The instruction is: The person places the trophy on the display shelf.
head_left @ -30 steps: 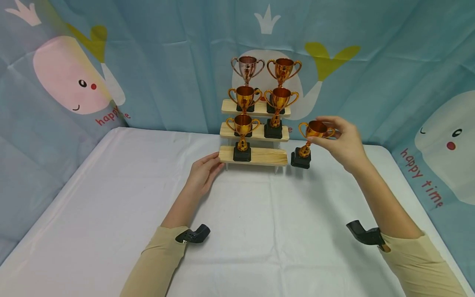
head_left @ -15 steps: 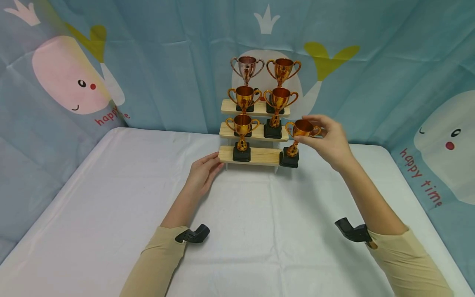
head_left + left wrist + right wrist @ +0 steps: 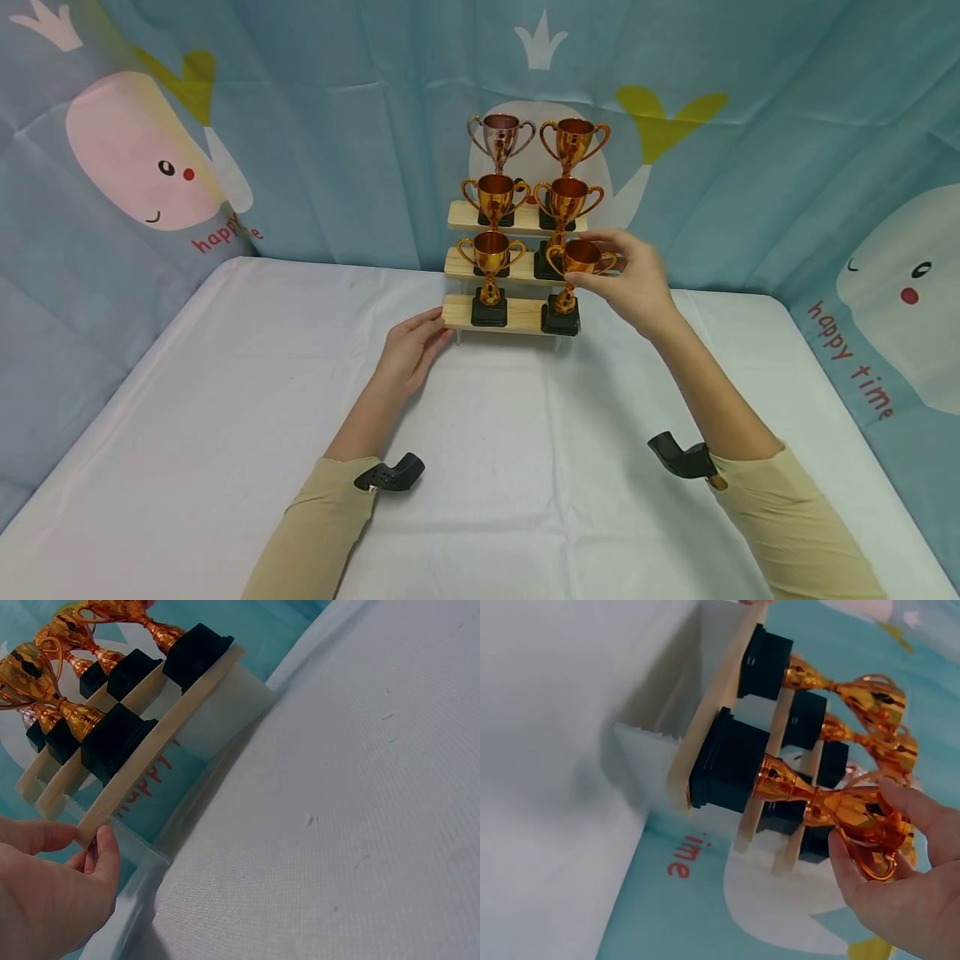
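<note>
Gold trophy (image 3: 572, 279) has come left off the table (image 3: 225, 400) in the last second; its black base now sits at the right end of the wooden rack (image 3: 517, 315)'s bottom step, by the table's far edge. My right hand (image 3: 626, 279) still pinches the cup. Left hand (image 3: 411, 350) hasn't moved, straight fingers on the step's left end. I read the last slot as filled; only the release is left.

Left hand (image 3: 45, 881) cut by frame edge, rear trophy bases (image 3: 552, 221) hidden behind front cups
</note>
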The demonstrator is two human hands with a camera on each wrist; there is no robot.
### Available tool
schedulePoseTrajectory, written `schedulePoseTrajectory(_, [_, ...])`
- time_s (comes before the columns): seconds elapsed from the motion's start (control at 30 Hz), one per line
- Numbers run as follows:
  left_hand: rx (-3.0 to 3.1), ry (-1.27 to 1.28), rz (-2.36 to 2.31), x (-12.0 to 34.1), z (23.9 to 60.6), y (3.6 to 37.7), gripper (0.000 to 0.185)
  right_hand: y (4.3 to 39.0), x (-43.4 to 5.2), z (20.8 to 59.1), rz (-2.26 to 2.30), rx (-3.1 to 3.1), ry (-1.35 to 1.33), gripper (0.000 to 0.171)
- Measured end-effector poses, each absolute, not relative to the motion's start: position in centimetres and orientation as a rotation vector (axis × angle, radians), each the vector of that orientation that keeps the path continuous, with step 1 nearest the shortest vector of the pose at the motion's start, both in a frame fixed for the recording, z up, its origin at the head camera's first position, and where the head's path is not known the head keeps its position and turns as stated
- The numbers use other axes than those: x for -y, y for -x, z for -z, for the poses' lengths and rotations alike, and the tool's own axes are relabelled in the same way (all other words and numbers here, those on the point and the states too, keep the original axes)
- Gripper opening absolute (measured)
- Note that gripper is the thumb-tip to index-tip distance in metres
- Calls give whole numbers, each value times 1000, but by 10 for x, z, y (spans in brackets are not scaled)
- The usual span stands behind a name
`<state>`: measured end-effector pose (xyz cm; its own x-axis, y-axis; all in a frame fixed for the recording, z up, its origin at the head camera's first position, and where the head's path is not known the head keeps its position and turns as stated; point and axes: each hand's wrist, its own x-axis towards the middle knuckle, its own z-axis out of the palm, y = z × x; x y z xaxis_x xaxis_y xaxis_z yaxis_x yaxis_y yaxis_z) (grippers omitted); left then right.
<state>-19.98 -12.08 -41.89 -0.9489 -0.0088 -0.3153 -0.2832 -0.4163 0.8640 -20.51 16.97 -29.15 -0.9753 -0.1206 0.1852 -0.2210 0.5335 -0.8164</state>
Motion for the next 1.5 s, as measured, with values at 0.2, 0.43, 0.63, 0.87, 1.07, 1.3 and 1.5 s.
schedulePoseTrajectory(0.2, [-1593,413,-2478,121,419,199,45,210,-162,293,-1451,2647,-326,56])
schedulePoseTrajectory(0.43, [-1591,426,-2473,120,417,199,45,214,-157,295,-1442,2655,-344,58])
schedulePoseTrajectory(0.63, [-1576,432,-2487,120,417,200,45,214,-156,294,-1443,2673,-342,59])
schedulePoseTrajectory(0.87, [-1564,450,-2492,120,417,200,45,213,-157,295,-1467,2667,-379,66])
schedulePoseTrajectory(1.07, [-1566,442,-2479,119,416,199,45,209,-161,301,-1589,2607,-396,76])
schedulePoseTrajectory(1.3, [-1552,435,-2480,119,416,200,46,199,-171,306,-1695,2573,-357,82])
schedulePoseTrajectory(1.5, [-1512,416,-2498,117,418,200,46,191,-185,313,-1749,2545,-302,80])
